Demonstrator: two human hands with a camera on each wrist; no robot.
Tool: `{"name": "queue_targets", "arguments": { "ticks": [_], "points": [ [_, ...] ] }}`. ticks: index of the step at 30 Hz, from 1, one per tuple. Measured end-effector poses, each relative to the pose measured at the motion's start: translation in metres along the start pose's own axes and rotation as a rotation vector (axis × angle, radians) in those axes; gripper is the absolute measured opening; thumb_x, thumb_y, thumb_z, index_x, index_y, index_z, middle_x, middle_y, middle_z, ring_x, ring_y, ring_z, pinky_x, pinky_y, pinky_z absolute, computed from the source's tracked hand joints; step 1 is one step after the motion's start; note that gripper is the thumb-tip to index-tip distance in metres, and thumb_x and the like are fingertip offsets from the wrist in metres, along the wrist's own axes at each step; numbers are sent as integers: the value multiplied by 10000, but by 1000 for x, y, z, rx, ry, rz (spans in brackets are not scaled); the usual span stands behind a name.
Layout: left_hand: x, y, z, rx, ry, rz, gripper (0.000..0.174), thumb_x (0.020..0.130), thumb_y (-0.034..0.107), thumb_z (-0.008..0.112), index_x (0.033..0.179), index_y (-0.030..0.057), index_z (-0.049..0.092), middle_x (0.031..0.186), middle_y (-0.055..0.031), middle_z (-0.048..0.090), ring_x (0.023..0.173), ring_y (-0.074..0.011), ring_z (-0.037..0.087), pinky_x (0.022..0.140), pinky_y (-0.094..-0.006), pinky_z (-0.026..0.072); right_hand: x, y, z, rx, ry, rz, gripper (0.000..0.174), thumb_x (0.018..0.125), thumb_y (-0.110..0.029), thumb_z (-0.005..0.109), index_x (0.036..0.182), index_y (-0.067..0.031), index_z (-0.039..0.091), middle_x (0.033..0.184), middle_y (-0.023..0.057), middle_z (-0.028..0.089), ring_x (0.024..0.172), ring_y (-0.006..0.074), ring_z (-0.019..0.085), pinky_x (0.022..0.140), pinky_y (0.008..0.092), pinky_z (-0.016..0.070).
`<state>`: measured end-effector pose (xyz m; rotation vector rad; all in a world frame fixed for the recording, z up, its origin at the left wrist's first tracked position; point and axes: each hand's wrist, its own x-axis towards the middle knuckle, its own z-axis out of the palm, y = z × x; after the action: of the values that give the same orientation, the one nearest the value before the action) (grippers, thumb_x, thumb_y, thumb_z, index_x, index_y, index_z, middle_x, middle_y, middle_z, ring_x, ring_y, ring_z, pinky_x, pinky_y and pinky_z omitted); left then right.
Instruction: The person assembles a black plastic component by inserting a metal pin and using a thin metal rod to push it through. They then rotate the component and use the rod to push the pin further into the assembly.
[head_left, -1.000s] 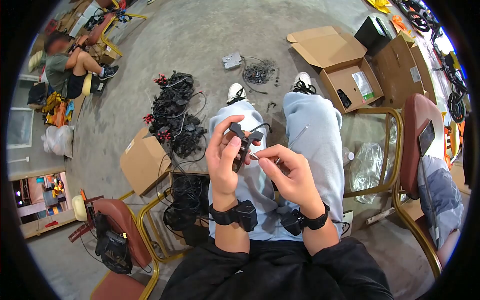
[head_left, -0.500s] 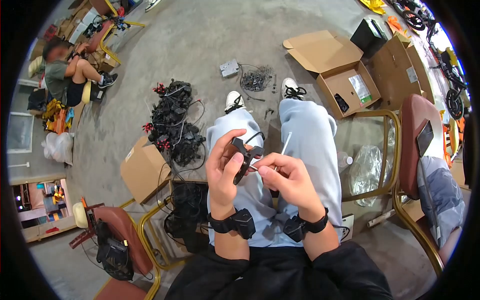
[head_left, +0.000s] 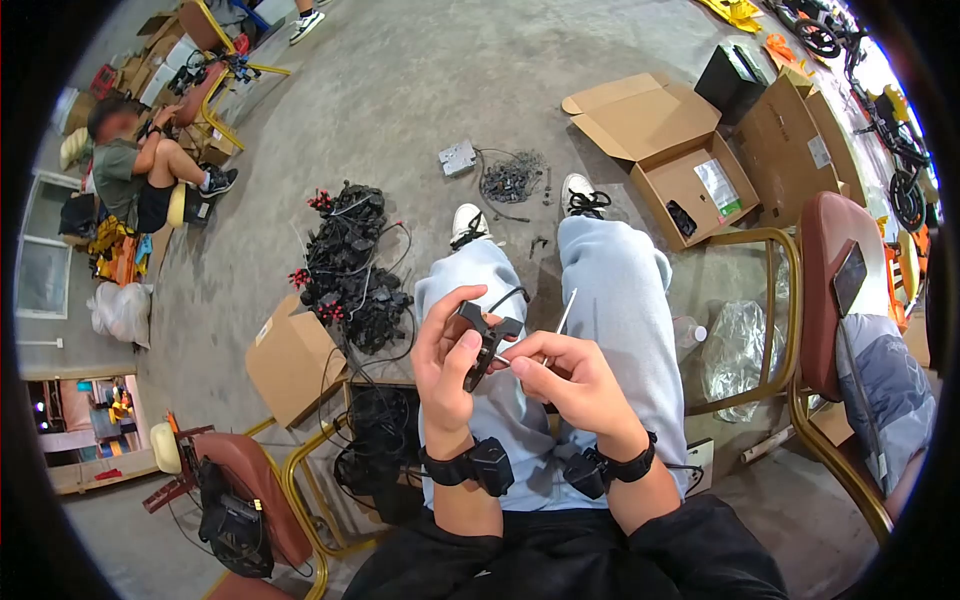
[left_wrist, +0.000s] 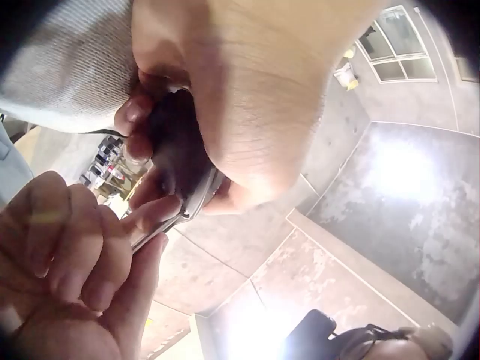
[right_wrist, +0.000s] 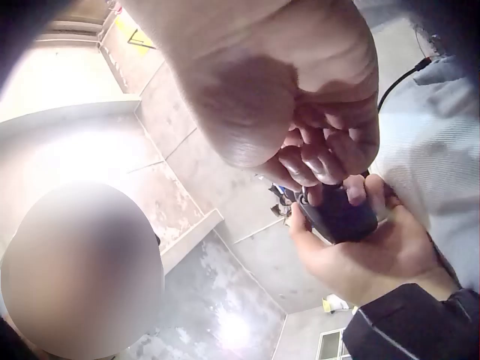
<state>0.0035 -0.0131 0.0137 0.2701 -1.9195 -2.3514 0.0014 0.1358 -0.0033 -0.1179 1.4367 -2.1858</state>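
Observation:
Above the lap, the left hand point(head_left: 447, 370) grips a black forked device point(head_left: 486, 345) with a cable running from its top. Thumb and fingers of the right hand point(head_left: 575, 385) pinch a thin metal tool point(head_left: 500, 359), whose tip meets the device's side. A second slim rod point(head_left: 567, 312) sticks up past the right hand's fingers. In the left wrist view the dark device point(left_wrist: 176, 146) lies under the left palm, with the tool against its lower edge. From the right wrist, the device point(right_wrist: 341, 216) rests in the left hand point(right_wrist: 382, 251).
On the floor lie a pile of black cabled parts point(head_left: 355, 265), a grey metal box point(head_left: 458, 158) and small dark pieces point(head_left: 512, 178). An open carton point(head_left: 700, 190) stands at the right, near a red chair point(head_left: 825, 290). Another person point(head_left: 135, 165) sits at the far left.
The held device has tilted slightly and both hands sit a little lower in the head view. The rod by the right hand has changed its angle. A walking foot shows at the top.

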Motion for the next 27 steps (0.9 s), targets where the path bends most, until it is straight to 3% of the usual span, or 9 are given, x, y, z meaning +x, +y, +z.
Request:
{"name": "queue_targets", "arguments": {
  "ticks": [6,8,9,11,13,15,16,24,27],
  "points": [
    [0,-3,-1,21,-33,24,438,798,191,496,1187,-9,498,856,-90,605,632,-93,544,543,-196,422,0,-5,-2,229,-91,124,114,881,-56,560,950,14,617,648,-45,506,549,32,404,475,202,308],
    [0,-3,1,52,-22,22,475,793,237,498,1194,-16,478,857,-84,602,643,-116,577,529,-197,436,-2,-10,6,-336,75,-200,135,871,-76,579,983,-2,595,643,6,568,568,60,483,526,220,392],
    [0,-2,1,46,4,14,475,794,240,497,1194,-16,477,861,-85,602,645,-119,582,527,-197,436,0,-8,6,-339,75,-205,135,871,-76,579,983,-2,595,643,6,568,568,60,483,526,220,392],
    [1,-1,2,39,29,7,476,795,242,496,1195,-16,477,864,-87,602,647,-123,588,525,-197,435,4,-2,5,-687,135,-569,151,845,-52,591,990,-12,600,704,61,626,594,103,547,573,260,444],
    [0,0,1,16,62,-27,477,795,241,491,1196,-16,475,863,-86,599,658,-131,601,527,-199,437,0,-8,6,-681,126,-546,154,832,-42,598,984,-20,611,755,82,648,585,125,565,583,270,457],
    [1,0,0,2,54,-26,478,792,241,494,1196,-15,474,860,-85,597,656,-132,602,523,-199,438,-4,-14,9,-464,114,-271,139,840,-57,591,972,-21,614,787,70,659,574,84,534,562,240,437],
    [1,0,-1,-12,46,-27,480,790,240,497,1197,-14,474,856,-84,595,655,-133,603,519,-198,439,-3,-14,8,-464,115,-271,139,840,-57,591,972,-21,614,787,70,659,574,84,534,562,240,437],
    [-1,-4,-2,21,-12,16,431,809,190,505,1192,-8,491,875,-95,603,669,-113,575,575,-199,449,0,-3,-2,135,-53,76,153,892,-140,573,962,-10,610,731,-51,561,566,6,419,492,169,315],
    [-1,-2,2,46,-20,23,421,818,188,496,1191,-7,493,880,-94,604,672,-109,575,572,-198,442,1,0,-6,148,-48,92,136,881,-115,583,960,-6,607,709,-20,582,580,26,461,512,193,364]
  ]
}}
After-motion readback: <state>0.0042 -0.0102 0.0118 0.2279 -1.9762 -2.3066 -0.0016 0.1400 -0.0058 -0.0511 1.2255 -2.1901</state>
